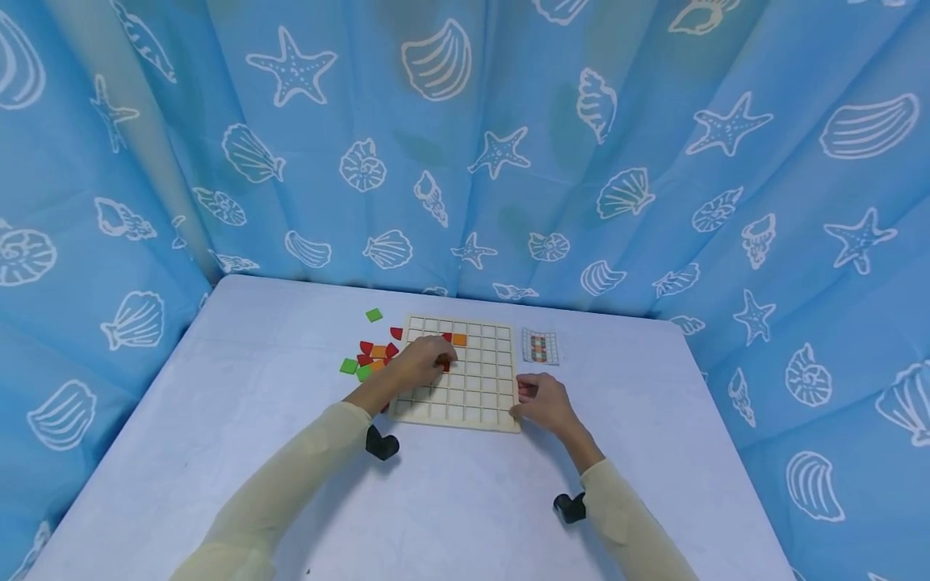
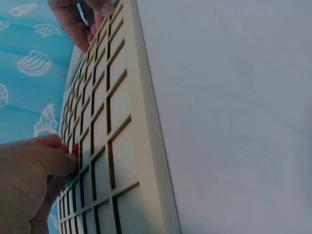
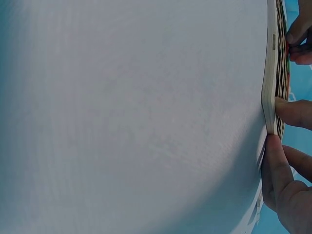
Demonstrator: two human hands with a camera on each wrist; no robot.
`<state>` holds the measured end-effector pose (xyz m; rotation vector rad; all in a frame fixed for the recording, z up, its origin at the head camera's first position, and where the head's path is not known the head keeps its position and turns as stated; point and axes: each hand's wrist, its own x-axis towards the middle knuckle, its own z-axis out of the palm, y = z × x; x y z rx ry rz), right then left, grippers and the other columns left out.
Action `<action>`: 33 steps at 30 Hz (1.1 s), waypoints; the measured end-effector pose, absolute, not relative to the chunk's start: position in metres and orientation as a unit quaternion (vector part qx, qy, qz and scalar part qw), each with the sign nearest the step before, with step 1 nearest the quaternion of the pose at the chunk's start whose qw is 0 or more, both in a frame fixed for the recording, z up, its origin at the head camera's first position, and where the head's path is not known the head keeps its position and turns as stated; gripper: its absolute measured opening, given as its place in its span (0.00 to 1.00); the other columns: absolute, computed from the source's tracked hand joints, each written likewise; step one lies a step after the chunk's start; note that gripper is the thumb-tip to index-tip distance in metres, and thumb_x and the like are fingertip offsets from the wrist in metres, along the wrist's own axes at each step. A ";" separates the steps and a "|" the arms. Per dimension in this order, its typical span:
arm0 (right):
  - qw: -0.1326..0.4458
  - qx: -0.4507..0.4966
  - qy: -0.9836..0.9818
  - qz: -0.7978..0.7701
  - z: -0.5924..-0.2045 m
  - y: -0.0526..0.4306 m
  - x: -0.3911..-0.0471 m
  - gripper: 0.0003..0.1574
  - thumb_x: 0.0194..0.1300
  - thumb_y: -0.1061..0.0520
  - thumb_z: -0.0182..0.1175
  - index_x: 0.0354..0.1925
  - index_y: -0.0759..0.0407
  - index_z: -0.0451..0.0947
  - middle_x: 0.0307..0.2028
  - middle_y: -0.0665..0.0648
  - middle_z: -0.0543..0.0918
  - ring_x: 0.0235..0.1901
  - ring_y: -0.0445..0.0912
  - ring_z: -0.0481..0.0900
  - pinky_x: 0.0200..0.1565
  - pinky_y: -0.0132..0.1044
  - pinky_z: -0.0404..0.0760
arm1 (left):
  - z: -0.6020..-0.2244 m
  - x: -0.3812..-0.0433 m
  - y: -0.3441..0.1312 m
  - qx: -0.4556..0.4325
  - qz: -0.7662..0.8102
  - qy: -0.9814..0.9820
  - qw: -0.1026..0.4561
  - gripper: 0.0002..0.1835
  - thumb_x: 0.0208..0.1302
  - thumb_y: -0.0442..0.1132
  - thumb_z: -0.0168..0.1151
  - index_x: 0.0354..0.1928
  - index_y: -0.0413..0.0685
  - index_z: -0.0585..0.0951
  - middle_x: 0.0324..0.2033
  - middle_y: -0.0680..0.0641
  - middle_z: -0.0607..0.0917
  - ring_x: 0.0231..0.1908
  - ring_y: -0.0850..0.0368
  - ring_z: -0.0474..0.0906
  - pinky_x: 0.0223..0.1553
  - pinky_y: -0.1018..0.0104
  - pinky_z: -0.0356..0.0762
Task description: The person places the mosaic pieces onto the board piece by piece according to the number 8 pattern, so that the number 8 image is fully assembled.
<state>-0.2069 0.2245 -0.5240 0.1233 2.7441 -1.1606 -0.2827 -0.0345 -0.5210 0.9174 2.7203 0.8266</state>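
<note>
A pale wooden grid board (image 1: 472, 395) lies on the table, its square cells divided by thin raised strips. Over its left half, my left hand (image 1: 424, 361) pinches a small red tile (image 1: 446, 366) between thumb and fingers, down close to the cells. That red tile (image 2: 75, 148) is mostly hidden by the fingers in the left wrist view. An orange square tile (image 1: 460, 340) sits in an upper cell, with a red tile beside it. My right hand (image 1: 543, 401) grips the board's near right corner; in the right wrist view its thumb (image 3: 292, 113) rests on top and the fingers touch the side.
Left of the board lie several loose red, orange and green tiles, including a green square (image 1: 349, 366). Another green tile (image 1: 374, 315) lies farther back. A card with a printed grid pattern (image 1: 540, 347) lies to the board's right. A blue shell-print curtain (image 1: 436, 218) hangs behind the white table.
</note>
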 end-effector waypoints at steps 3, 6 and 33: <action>0.078 0.041 0.917 -0.389 -0.524 0.225 -0.207 0.41 0.47 0.63 0.74 0.60 0.67 0.74 0.45 0.57 0.78 0.43 0.49 0.75 0.47 0.40 0.78 | -0.521 -0.284 -0.032 0.296 0.284 0.908 0.080 0.16 0.62 0.29 0.64 0.52 0.46 0.82 0.45 0.50 0.82 0.45 0.56 0.74 0.52 0.65 0.76; 0.077 0.043 0.919 -0.385 -0.524 0.225 -0.207 0.41 0.47 0.62 0.74 0.60 0.66 0.74 0.45 0.57 0.78 0.44 0.49 0.75 0.47 0.41 0.78 | -0.521 -0.284 -0.032 0.289 0.289 0.909 0.081 0.16 0.61 0.30 0.65 0.52 0.47 0.82 0.45 0.51 0.82 0.45 0.56 0.74 0.52 0.65 0.76; 0.083 0.045 0.923 -0.372 -0.526 0.225 -0.208 0.40 0.48 0.62 0.74 0.61 0.66 0.74 0.46 0.57 0.77 0.44 0.49 0.74 0.47 0.40 0.78 | -0.513 -0.291 -0.053 0.234 0.328 0.914 0.053 0.11 0.64 0.34 0.64 0.49 0.43 0.83 0.46 0.48 0.82 0.45 0.54 0.75 0.52 0.61 0.76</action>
